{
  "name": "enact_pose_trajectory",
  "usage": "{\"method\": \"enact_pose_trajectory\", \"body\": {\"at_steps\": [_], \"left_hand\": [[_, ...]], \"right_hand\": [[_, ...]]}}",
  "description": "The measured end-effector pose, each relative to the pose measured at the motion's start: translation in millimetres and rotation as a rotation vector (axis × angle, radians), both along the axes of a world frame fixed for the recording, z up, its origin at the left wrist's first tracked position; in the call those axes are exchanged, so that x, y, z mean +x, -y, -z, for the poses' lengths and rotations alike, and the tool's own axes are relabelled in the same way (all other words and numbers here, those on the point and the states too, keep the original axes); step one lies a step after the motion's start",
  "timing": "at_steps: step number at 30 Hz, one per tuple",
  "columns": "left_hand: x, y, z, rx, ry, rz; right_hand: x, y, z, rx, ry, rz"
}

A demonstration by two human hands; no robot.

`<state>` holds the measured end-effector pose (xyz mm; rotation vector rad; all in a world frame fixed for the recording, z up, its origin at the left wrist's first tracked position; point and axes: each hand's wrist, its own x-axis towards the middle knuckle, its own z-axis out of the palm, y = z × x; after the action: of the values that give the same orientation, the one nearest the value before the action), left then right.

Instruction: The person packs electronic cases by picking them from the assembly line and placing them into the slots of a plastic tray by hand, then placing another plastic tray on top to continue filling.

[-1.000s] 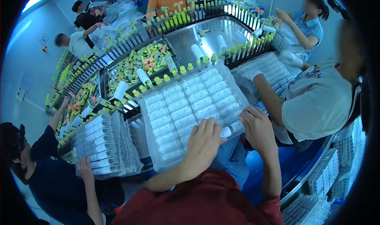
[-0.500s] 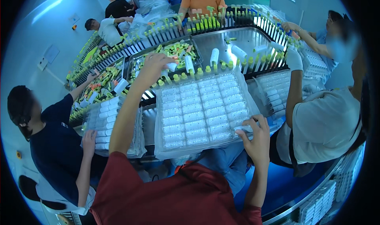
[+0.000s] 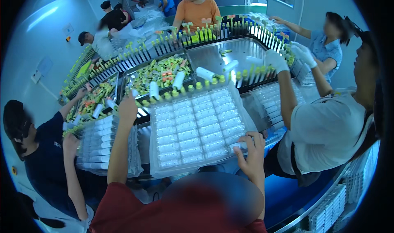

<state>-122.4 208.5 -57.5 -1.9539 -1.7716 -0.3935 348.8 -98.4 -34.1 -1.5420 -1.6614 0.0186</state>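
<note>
Right hand (image 3: 251, 153): at the near right corner of one clear plastic tray (image 3: 180, 169) on the surface (image 3: 144, 142). Fingers part-curled, holding one white cylinder (image 3: 238, 145). Tray packed with white cylinders in four columns; rows too glossy to count surely.
Left hand (image 3: 128, 107): reaching far left, beside one metal tray of green pieces (image 3: 191, 65), pieces past counting. Cannot tell how far those fingers open, nor what they hold.
Two loose cylinders (image 3: 154, 90) at that metal tray's near side.
To my right, one co-worker (image 3: 328, 122), two white gloves (image 3: 276, 61); one more in orange (image 3: 197, 12), far side
</note>
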Motion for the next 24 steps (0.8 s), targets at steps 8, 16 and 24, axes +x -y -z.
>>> {"method": "enact_pose_trajectory", "body": {"at_steps": [8,16,24], "left_hand": [[33.4,70.2,-29.8,0.094,0.141,-0.161],[148.7,245.0,-73.0,-0.437,0.565,0.778],[167.9,222.7,-58.6,-0.469,0.389,0.597]], "right_hand": [[7.4,2.4,-25.8,-0.181,0.002,-0.127],[-13.4,8.5,-3.0,0.100,-0.512,-0.116],[-48.1,5.0,-14.4,0.031,-0.536,-0.108]]}}
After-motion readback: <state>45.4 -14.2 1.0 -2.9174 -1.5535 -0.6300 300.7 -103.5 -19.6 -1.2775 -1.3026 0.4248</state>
